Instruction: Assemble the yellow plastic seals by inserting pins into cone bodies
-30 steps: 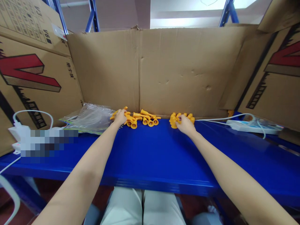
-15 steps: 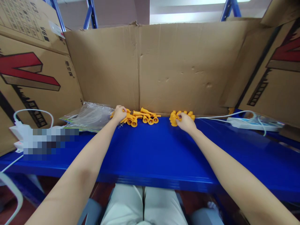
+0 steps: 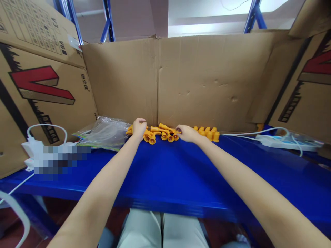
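Note:
A pile of yellow horn-shaped plastic pieces (image 3: pixel 164 136) lies on the blue tabletop along the cardboard wall, several with their flared mouths toward me. My left hand (image 3: pixel 140 127) is over the left part of this pile with fingers curled down; what they grip, if anything, is hidden. At the pile's right end, my right hand (image 3: pixel 186 133) has thumb and fingers closed at the thin tip of one horn-shaped piece. Just right of that hand stands a cluster of upright yellow cup-like pieces (image 3: pixel 209 133), partly covered by the hand and wrist.
Clear plastic bags (image 3: pixel 104 132) lie left of the pile. A white plug with cable (image 3: pixel 36 148) is at far left, and a white power strip (image 3: pixel 287 143) at right. Tall cardboard (image 3: pixel 201 79) closes off the back and both sides. The blue table edge (image 3: pixel 165 206) runs before my lap.
My right hand has left the upright yellow cluster and moved left to the pile's right end. My left hand stays over the pile's left part. The view has shifted slightly.

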A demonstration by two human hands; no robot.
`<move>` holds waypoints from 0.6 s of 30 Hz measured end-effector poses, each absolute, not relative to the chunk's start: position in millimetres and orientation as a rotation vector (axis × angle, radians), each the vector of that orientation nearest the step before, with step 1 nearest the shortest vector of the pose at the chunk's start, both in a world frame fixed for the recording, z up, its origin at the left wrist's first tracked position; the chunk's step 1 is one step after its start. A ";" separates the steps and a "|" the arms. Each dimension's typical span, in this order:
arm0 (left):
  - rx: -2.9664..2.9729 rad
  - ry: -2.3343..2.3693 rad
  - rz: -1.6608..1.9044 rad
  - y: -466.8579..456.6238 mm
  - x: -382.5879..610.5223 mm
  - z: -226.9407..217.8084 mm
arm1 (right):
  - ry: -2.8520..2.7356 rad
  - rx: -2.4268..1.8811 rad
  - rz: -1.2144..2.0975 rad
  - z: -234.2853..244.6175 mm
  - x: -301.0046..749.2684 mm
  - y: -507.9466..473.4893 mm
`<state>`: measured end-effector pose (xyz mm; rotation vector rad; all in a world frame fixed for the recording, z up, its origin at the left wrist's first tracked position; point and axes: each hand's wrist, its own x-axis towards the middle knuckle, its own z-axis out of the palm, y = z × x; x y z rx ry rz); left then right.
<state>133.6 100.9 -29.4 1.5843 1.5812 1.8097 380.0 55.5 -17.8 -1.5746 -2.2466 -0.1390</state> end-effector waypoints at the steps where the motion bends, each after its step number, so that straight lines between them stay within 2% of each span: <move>1: 1.470 1.525 1.841 99.3 138.1 -31.0 | -2.317 -1.576 -0.084 -15.8 370.0 61.4; 5: 1.356 1.439 1.884 87.7 150.3 -40.3 | -2.416 -1.536 -0.003 -14.5 329.6 83.2; 18: 1.383 1.412 1.856 72.3 153.7 -39.1 | -2.282 -1.682 -0.243 -47.1 276.4 100.4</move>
